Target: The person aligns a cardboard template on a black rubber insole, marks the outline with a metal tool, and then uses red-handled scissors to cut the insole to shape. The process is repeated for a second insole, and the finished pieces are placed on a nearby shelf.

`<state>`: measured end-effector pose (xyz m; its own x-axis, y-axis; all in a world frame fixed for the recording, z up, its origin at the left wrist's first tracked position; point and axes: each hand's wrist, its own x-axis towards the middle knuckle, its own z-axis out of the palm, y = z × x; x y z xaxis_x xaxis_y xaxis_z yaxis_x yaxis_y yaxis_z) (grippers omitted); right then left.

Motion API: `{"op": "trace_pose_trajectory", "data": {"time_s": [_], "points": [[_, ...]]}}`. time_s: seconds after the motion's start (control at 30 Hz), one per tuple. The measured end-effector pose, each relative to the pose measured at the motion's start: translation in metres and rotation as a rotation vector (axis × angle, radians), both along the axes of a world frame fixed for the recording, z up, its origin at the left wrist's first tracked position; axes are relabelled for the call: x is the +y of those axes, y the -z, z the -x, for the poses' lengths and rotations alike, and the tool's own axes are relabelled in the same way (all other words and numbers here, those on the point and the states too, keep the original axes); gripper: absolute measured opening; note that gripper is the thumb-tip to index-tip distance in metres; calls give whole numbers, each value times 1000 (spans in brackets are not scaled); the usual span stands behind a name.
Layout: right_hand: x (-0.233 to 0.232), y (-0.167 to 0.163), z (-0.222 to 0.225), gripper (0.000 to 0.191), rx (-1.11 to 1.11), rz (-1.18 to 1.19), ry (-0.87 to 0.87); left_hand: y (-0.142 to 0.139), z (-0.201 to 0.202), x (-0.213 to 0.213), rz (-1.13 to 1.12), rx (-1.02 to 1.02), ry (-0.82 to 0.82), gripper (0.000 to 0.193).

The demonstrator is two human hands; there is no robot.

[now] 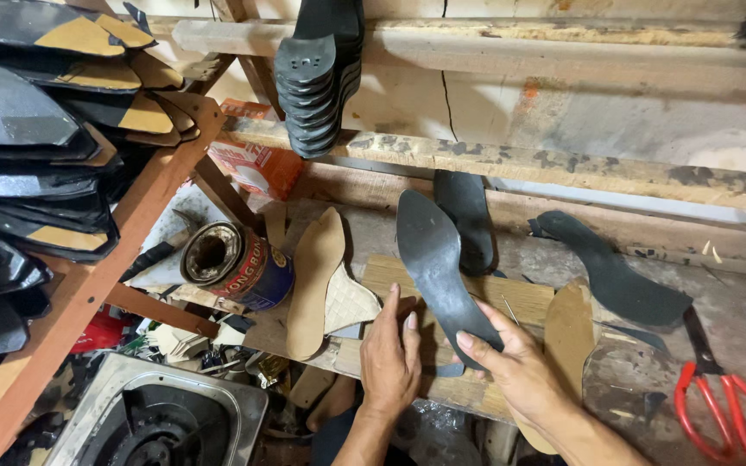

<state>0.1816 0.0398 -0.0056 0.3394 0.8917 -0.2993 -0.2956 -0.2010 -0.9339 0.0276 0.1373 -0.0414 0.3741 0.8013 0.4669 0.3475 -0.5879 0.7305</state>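
My right hand [520, 367] grips the heel end of a black shoe sole [433, 259] that lies pointing away over a wooden board [520, 298]. Just left of it, my left hand [390, 354] rests flat on the board, fingertips next to the sole's edge. A tan insole [314, 280] leans over a cream quilted piece [349, 304] left of my left hand. Another tan insole [570, 332] lies under my right wrist. Two more black soles [468, 216] [615, 276] lie behind on the bench.
Red-handled scissors [723, 406] lie at the right. A tipped round tin [239, 263] and an orange box [256, 160] sit left. A wooden rack [123, 233] holds stacked black soles [36, 173]. Heel pieces [317, 82] hang above. A metal burner [157, 423] sits below left.
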Motion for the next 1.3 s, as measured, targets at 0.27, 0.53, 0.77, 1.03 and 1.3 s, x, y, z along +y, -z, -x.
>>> {"op": "trace_pose_trajectory", "data": {"time_s": [0.27, 0.53, 0.77, 1.03, 1.3], "points": [[-20, 13, 10, 64, 158, 15, -87, -3, 5, 4, 609, -230, 61, 75], [-49, 6, 6, 46, -490, 197, -223, -6, 15, 1, 788, -749, 241, 45], [-49, 7, -40, 34, -1029, 223, 112, -9, 20, -18, 919, -692, 271, 50], [-75, 10, -86, 32, -1226, 231, 159, -16, 21, -36, 953, -608, 265, 49], [-115, 19, -98, 32, -1359, 157, 195, -17, 19, -59, 992, -599, 259, 45]]}}
